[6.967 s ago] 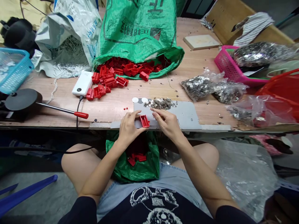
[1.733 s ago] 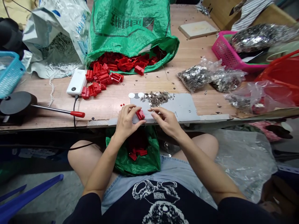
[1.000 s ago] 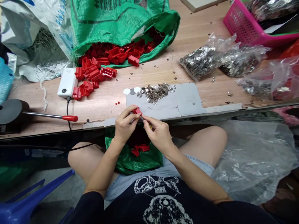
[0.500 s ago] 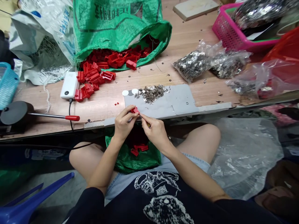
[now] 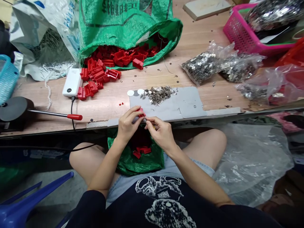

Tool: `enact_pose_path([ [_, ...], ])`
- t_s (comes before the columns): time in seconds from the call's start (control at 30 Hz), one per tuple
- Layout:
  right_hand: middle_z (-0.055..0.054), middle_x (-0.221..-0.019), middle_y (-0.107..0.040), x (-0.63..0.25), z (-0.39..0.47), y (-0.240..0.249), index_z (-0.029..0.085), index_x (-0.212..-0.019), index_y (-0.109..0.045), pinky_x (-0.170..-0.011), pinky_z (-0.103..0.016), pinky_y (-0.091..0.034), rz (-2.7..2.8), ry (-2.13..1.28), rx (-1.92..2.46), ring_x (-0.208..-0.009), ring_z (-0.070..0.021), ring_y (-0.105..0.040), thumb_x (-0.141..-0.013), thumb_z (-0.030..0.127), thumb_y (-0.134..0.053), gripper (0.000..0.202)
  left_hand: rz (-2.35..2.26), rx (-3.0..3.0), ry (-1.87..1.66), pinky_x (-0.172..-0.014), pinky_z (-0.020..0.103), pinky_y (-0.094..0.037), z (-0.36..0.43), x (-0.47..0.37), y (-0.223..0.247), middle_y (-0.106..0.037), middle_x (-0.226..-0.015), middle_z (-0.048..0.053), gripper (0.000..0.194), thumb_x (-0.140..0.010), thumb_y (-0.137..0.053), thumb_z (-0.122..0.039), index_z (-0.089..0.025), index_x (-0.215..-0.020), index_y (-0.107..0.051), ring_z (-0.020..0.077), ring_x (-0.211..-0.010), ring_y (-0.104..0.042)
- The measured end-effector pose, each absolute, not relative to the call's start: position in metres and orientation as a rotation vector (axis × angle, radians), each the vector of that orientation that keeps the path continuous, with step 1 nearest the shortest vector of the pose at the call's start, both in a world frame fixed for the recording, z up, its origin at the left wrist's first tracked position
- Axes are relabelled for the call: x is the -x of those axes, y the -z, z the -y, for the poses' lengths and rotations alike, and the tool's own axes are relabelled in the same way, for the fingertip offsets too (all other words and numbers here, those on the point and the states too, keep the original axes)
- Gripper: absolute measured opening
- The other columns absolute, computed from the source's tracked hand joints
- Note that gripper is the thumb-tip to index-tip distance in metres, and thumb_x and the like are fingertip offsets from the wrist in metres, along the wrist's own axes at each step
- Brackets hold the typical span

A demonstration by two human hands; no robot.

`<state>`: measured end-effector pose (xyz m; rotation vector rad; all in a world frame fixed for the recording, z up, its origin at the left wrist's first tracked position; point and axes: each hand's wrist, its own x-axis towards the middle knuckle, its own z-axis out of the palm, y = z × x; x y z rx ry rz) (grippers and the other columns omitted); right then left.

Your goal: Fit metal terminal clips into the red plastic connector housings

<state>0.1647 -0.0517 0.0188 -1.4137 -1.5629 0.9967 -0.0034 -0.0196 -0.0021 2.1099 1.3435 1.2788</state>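
Gap between my hands has closed since 1.7 s ago: right grip [image 5: 162, 129] was off to the right of the part, now its fingertips meet those of my left grip [image 5: 127, 123] at the desk's near edge. Left grip closed on 1 red housing [image 5: 142, 112], pinched between thumb and fingers. Right grip also closed, seemingly around a slim tool; just a yellow bit [image 5: 154, 127] shows under the fingers, rest hidden.

Key relation: housing sits at the tips of the left grip, on its far right side, and lies far and left of the right fingertips. Both grips are at it; left is nearer since it carries the part, right comes in from the near right. Housing's visible piece slants far left to near right, so long axis probably goes that way, but fingers cover too much to be sure. Can't tell which face is toward me.

Housing is held over the near left corner of the grey mat [image 5: 190, 98]. Metal pieces [image 5: 159, 95] lie farther and right, apart from both grips. Green bag [image 5: 140, 167] with red parts [image 5: 142, 150] sits below, nearer me.
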Motion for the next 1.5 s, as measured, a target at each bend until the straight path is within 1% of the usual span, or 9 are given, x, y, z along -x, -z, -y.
enact_pose_path([
  [0.33, -0.005, -0.085, -0.077, -0.165, 0.047, -0.021, 0.02, -0.107, -0.071, -0.062, -0.026, -0.052, 1.699, -0.927, 1.442, -0.067, -0.0172, -0.072, -0.098, 0.028, -0.054, 0.021, -1.348, -2.119, -1.29, -0.107, 0.039, -0.06, 0.019, 0.003, 0.006, -0.073, -0.126, 0.009, 0.012, -0.095, -0.068, -0.021, -0.02, -0.106, -0.073, 0.0202, -0.123, -0.069],
  [0.53, -0.007, -0.087, -0.077, -0.167, 0.046, -0.023, 0.019, -0.105, -0.071, -0.066, -0.028, -0.05, 1.874, -0.75, 1.422, -0.07, -0.0197, -0.073, -0.098, 0.022, -0.052, 0.02, -1.31, -2.134, -1.343, -0.104, 0.038, -0.061, 0.017, 0.004, 0.007, -0.074, -0.123, 0.011, 0.011, -0.094, -0.07, -0.02, -0.018, -0.104, -0.074, 0.0212, -0.119, -0.071],
  [0.77, -0.003, -0.082, -0.073, -0.166, 0.05, -0.012, 0.02, -0.114, -0.066, -0.061, -0.025, -0.051, 1.588, -0.943, 1.337, -0.069, -0.0157, -0.071, -0.101, 0.032, -0.053, 0.022, -1.318, -2.144, -1.339, -0.104, 0.039, -0.061, 0.018, 0.004, 0.008, -0.073, -0.126, 0.01, 0.012, -0.095, -0.068, -0.022, -0.02, -0.106, -0.074, 0.0208, -0.119, -0.071],
  [1.0, -0.002, -0.078, -0.069, -0.177, 0.039, -0.014, 0.02, -0.116, -0.065, -0.05, -0.026, -0.044, 1.416, -1.036, 1.415, -0.058, -0.0143, -0.062, -0.098, 0.042, -0.057, 0.029, -1.288, -2.4, -1.329, -0.108, 0.045, -0.059, 0.023, 0.0, 0.02, -0.074, -0.123, 0.007, 0.014, -0.097, -0.059, -0.014, -0.021, -0.091, -0.07, 0.0258, -0.134, -0.062],
  [1.13, -0.001, -0.079, -0.065, -0.184, 0.011, -0.024, 0.021, -0.12, -0.064, -0.05, -0.027, -0.041, 1.423, -0.924, 1.412, -0.055, -0.0134, -0.055, -0.098, 0.045, -0.056, 0.034, -1.274, -2.408, -1.37, -0.105, 0.043, -0.06, 0.02, 0.001, 0.018, -0.075, -0.12, 0.009, 0.012, -0.096, -0.06, -0.012, -0.019, -0.09, -0.068, 0.0264, -0.132, -0.063],
  [1.23, 0.0, -0.075, -0.061, -0.177, -0.024, -0.041, 0.02, -0.115, -0.067, -0.059, -0.029, -0.043, 1.523, -0.701, 1.408, -0.061, -0.0146, -0.054, -0.094, 0.042, -0.062, 0.031, -1.204, -2.313, -1.367, -0.104, 0.039, -0.06, 0.026, 0.007, 0.004, -0.076, -0.114, 0.007, 0.01, -0.098, -0.06, -0.014, -0.019, -0.093, -0.067, 0.0212, -0.12, -0.07],
  [1.33, 0.002, -0.069, -0.06, -0.15, -0.064, -0.056, 0.019, -0.111, -0.068, -0.066, -0.03, -0.045, 1.748, -0.624, 1.382, -0.061, -0.0154, -0.055, -0.091, 0.034, -0.066, 0.024, -1.094, -2.33, -1.133, -0.101, 0.034, -0.06, 0.049, 0.01, -0.018, -0.075, -0.109, 0.006, 0.01, -0.099, -0.059, -0.02, -0.019, -0.106, -0.066, 0.0173, -0.11, -0.072],
  [1.43, -0.004, -0.081, -0.07, -0.105, -0.102, -0.061, 0.02, -0.108, -0.071, -0.072, -0.033, -0.047, 2.059, -0.535, 1.392, -0.075, -0.021, -0.064, -0.092, 0.026, -0.062, 0.02, -0.967, -2.483, -0.612, -0.109, 0.046, -0.054, 0.081, 0.006, -0.03, -0.073, -0.109, 0.004, 0.02, -0.097, -0.063, -0.022, -0.021, -0.117, -0.063, 0.0184, -0.102, -0.072],
  [1.5, -0.008, -0.096, -0.075, -0.073, -0.124, -0.057, 0.021, -0.114, -0.07, -0.079, -0.036, -0.049, 2.224, -0.425, 1.423, -0.091, -0.0272, -0.067, -0.093, 0.025, -0.059, 0.024, -0.977, -2.514, -0.318, -0.108, 0.052, -0.054, 0.097, 0.0, -0.027, -0.072, -0.111, 0.006, 0.034, -0.089, -0.075, -0.024, -0.019, -0.12, -0.062, 0.025, -0.109, -0.07],
])
